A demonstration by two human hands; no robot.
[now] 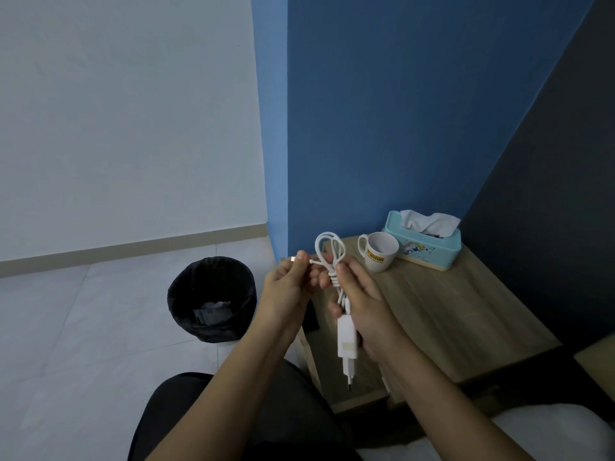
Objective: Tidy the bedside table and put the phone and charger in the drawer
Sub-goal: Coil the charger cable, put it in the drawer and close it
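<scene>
I hold a white charger (347, 341) in the air over the left edge of the wooden bedside table (449, 314). My right hand (362, 307) grips its coiled white cable (329, 257), and the plug block hangs below the fingers with its prongs down. My left hand (289, 287) pinches the free cable end, whose metal connector sticks out to the left. A dark flat object (311, 316), possibly the phone, shows partly behind my left wrist at the table's edge. No drawer is visible.
A white mug (379, 252) and a light-blue tissue box (426, 241) stand at the back of the table against the blue wall. A black-lined waste bin (213, 297) sits on the white tiled floor to the left. My dark-trousered knee is below.
</scene>
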